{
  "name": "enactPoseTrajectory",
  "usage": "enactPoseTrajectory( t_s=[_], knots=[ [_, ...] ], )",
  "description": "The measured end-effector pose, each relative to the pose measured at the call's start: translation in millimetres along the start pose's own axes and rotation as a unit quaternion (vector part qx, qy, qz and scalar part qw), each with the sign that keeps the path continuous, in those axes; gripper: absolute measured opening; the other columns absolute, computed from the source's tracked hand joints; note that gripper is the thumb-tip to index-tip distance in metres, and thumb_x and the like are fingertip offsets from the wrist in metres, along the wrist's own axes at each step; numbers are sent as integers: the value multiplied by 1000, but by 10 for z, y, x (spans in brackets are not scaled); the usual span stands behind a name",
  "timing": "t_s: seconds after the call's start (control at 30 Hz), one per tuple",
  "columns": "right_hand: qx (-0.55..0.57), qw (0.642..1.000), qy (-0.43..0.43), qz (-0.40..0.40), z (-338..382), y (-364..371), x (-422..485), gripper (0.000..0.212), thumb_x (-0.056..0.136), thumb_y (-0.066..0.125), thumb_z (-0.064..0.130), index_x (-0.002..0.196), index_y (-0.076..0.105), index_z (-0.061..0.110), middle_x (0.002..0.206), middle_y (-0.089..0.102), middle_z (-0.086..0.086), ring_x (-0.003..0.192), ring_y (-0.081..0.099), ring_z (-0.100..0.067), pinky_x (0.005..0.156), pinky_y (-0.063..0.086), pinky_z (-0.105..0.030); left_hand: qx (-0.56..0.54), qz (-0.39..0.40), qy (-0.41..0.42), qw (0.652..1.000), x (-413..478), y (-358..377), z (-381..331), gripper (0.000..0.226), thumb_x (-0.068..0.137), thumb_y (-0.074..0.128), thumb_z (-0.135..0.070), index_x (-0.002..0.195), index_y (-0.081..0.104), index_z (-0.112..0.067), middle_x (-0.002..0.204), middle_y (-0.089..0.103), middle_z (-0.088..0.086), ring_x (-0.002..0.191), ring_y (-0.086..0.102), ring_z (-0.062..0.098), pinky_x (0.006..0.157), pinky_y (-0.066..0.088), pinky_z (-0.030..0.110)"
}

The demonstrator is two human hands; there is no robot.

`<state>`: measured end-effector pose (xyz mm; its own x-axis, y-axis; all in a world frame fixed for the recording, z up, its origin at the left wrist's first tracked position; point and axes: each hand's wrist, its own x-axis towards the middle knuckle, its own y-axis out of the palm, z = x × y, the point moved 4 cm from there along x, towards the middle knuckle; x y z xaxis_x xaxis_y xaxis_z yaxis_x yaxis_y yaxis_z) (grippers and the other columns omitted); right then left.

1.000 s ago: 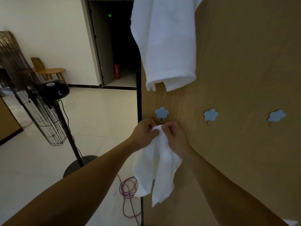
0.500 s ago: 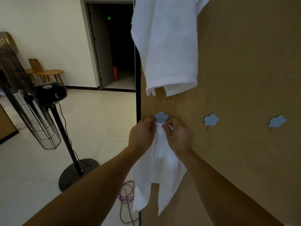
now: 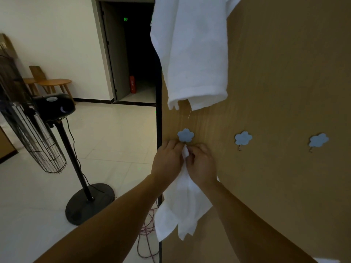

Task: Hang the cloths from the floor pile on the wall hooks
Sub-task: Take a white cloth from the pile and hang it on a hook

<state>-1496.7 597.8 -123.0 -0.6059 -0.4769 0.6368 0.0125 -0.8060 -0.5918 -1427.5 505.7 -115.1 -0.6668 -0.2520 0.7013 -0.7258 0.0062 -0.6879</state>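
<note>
Both hands are up at the wall point(image 3: 275, 73): the left hand point(image 3: 168, 160) and the right hand point(image 3: 202, 166) sit side by side, fingers curled tight, pinching the top of a white cloth point(image 3: 182, 202) between them. The bunched tip of it pokes out between the thumbs, just beneath the blue flower hook point(image 3: 185, 135). The hands hide the hook's metal prong, so whether the cloth is on it cannot be told. The rest of the cloth hangs loose below the wrists, against the wall's edge. Above the hands, a towel point(image 3: 191, 54) drapes down the wall. Off to the right of the hands, two more hooks, one point(image 3: 243, 138) near and one point(image 3: 318, 140) farther, are bare. Left of the hands stands a fan point(image 3: 47, 130), and a pink cord point(image 3: 146, 234) lies coiled on the floor below the left forearm.
</note>
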Motion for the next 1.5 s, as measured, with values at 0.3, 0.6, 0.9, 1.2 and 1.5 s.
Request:
enactPoseTrajectory(
  t_s=[0.3, 0.6, 0.9, 1.2, 1.5],
  knots=[
    [170, 962, 135, 167, -174, 194, -238, 34, 89, 63, 18, 120, 55, 28, 98, 64, 6, 88, 62, -12, 82, 53, -32, -300, 168, -160, 925, -123, 83, 108, 61, 81, 73, -22, 135, 45, -16, 115, 58, -4, 100, 57, 7, 79, 43, 10],
    [301, 911, 263, 105, -495, 112, -297, 24, 90, 51, -4, 108, 67, 2, 89, 69, -5, 85, 65, -22, 79, 55, -26, -474, 248, -253, 806, -331, 54, 244, 21, 75, 65, -8, 94, 67, -17, 96, 68, 8, 86, 66, 16, 84, 55, 32],
    [211, 871, 307, 319, -876, 407, -668, 29, 81, 68, 4, 109, 67, 11, 94, 66, -1, 81, 64, -13, 63, 49, -19, -278, 288, -291, 869, -694, 605, 253, 43, 89, 64, -8, 129, 52, 4, 131, 55, 21, 124, 50, 33, 105, 39, 36],
    [138, 920, 210, 301, -845, 462, -791, 61, 72, 81, 10, 126, 55, 8, 121, 61, -7, 111, 61, -22, 95, 50, -41, -231, 214, -305, 899, -763, 578, 335, 45, 72, 78, -25, 109, 52, -21, 93, 58, -12, 93, 62, 17, 67, 45, 15],
    [65, 928, 283, 235, -635, 138, -1113, 104, 67, 81, 50, 150, 22, 28, 150, 30, 2, 133, 37, -19, 100, 36, -31, -232, 226, -226, 919, -869, 291, 380, 49, 73, 77, -30, 111, 59, -4, 104, 64, 11, 93, 64, 24, 84, 54, 43]
  ],
)
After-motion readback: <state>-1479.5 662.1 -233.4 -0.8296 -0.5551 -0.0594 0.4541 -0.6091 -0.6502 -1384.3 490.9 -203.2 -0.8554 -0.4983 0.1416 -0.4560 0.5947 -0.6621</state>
